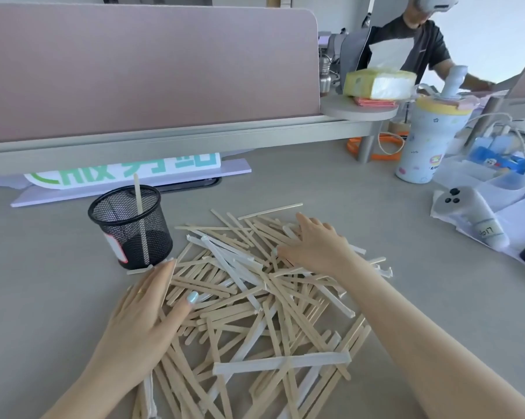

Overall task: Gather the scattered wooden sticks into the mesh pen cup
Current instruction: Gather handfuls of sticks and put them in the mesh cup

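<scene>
A wide heap of wooden sticks [255, 300], some still in white paper sleeves, lies scattered on the grey desk. The black mesh pen cup [131, 228] stands upright at the heap's left far edge with one stick [138, 201] leaning inside it. My left hand [143, 313] lies flat on the left side of the heap, fingers spread, just in front of the cup. My right hand [312, 240] rests palm down on the far right part of the heap, fingers spread over the sticks. Neither hand visibly holds a stick.
A pink divider panel [149, 65] runs along the back. A sign on a lilac stand [128, 173] sits behind the cup. At right stand a patterned tumbler [424, 140], a white controller [467, 213] and papers. Another person [415, 40] sits beyond, near a tissue pack [379, 83].
</scene>
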